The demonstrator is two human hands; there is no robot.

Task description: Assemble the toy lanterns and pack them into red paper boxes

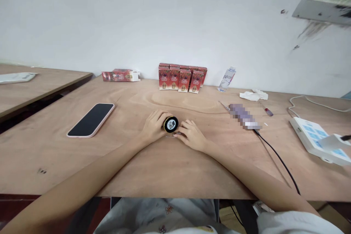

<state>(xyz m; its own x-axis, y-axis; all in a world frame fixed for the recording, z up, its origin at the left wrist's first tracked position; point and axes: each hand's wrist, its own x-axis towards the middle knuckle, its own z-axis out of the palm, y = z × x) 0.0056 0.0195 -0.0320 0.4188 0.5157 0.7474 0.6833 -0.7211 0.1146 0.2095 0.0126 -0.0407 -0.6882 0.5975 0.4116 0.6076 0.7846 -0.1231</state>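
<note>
Between my hands, at the middle of the table, is a small round black object with a yellow-gold rim (171,124). Its circular end faces up toward me and shows a pale centre with dark shapes. My left hand (155,126) is closed around its left side. At its lower right edge, my right hand (192,135) has its thumb and fingertips bent together; whatever they pinch is too small to make out. A thin, light, rod-like piece (170,136) shows just below the round object, by my right thumb.
A phone (91,120) lies at left. Toward the wall are an opened red box (120,75), several upright red boxes (173,78), a clear bottle (227,79) and crumpled tissue (253,95). On the right are a cabled purple device (242,115), a small screwdriver (268,112) and a power strip (309,135).
</note>
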